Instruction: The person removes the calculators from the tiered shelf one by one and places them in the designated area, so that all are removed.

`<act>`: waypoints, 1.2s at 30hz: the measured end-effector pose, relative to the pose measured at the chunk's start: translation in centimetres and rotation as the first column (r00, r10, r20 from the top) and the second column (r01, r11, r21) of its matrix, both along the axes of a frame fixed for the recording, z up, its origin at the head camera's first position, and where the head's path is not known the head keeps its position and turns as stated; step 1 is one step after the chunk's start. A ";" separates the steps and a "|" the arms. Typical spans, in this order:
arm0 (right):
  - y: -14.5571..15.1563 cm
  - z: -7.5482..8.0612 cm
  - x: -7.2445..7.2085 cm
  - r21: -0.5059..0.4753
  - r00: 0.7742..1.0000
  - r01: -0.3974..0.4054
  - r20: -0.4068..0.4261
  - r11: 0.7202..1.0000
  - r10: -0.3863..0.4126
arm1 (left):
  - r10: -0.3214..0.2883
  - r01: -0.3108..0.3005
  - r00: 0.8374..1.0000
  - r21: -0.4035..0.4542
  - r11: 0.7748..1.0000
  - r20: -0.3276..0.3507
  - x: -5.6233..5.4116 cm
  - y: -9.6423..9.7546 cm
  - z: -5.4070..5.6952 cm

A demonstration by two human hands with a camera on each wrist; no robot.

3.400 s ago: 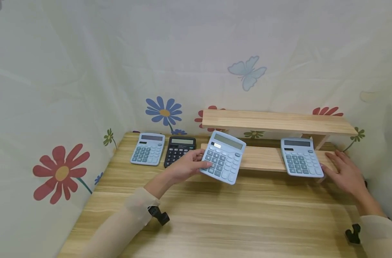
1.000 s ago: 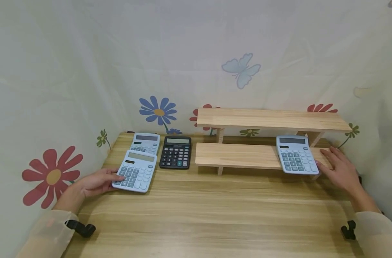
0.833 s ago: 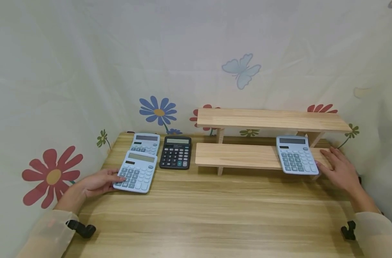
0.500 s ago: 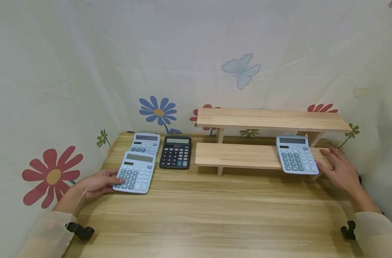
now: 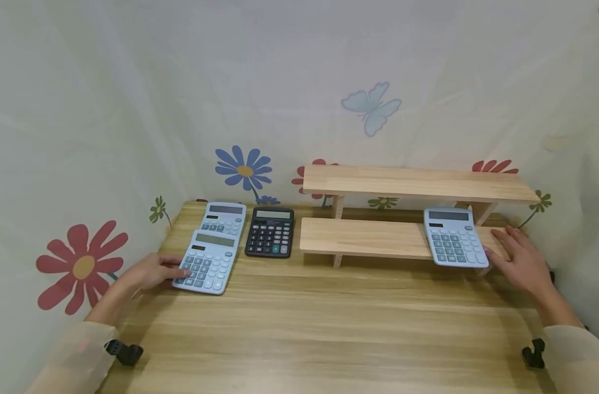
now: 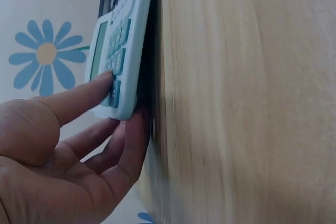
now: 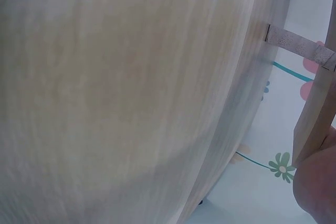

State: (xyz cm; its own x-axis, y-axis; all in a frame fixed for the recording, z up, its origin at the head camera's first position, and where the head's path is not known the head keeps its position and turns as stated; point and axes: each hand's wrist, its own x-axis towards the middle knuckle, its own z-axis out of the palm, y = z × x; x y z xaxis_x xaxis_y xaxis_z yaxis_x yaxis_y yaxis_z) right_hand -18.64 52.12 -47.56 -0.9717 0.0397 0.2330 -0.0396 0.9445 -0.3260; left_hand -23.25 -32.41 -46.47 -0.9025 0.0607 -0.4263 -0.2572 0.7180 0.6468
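- Bench [image 5: 329,339]: wood-grained, fills lower frame.
- Wooden rack [image 5: 412,181]: two-tiered, right of centre.
- Right hand [image 5: 523,262], right side: fingers laid over the end of the lower tier [image 5: 363,238], no grip seen; thumb by the shelf calculator [image 5: 454,241] (contact unclear). That calculator juts past the tier's front; a thumb nudge could topple it.
- Left hand [image 5: 151,273], lower left: pinches the front calculator [image 5: 208,262], thumb over keys, fingers beneath.
- Front calculator overlaps the rear calculator [image 5: 225,216], upper left; lowering it there could scrape or shove that one.
- Black calculator [image 5: 269,232]: just right of both.
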 end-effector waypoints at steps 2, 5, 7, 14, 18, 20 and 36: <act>0.0 0.0 0.1 0.002 1.000 -0.001 -0.003 1.000 0.001 | 0.006 -0.006 1.000 0.009 1.000 -0.003 0.0 0.2 0.1; 0.0 0.0 0.1 0.002 1.000 -0.002 -0.005 1.000 0.002 | 0.025 -0.025 1.000 0.009 1.000 -0.001 0.0 0.3 0.0; 0.1 0.0 0.1 0.002 1.000 -0.002 -0.007 1.000 0.003 | 0.036 -0.036 0.999 -0.004 0.999 -0.002 0.0 0.3 -0.1; 0.0 0.1 0.0 0.005 1.000 0.000 -0.005 1.000 0.000 | 0.038 -0.039 0.999 -0.049 0.998 -0.028 0.3 0.5 0.2; 0.0 0.0 0.0 0.007 1.000 -0.001 -0.006 1.000 0.001 | 0.038 -0.041 0.998 -0.076 0.996 -0.045 0.4 0.4 0.2; 0.0 0.0 0.0 0.006 1.000 -0.003 -0.007 1.000 0.003 | 0.041 -0.045 0.998 -0.080 0.996 -0.048 0.5 0.3 0.2; 0.5 -0.2 -0.2 0.010 1.000 -0.008 -0.008 1.000 0.008 | 0.024 -0.026 0.999 -0.053 0.998 -0.044 0.3 -0.1 0.1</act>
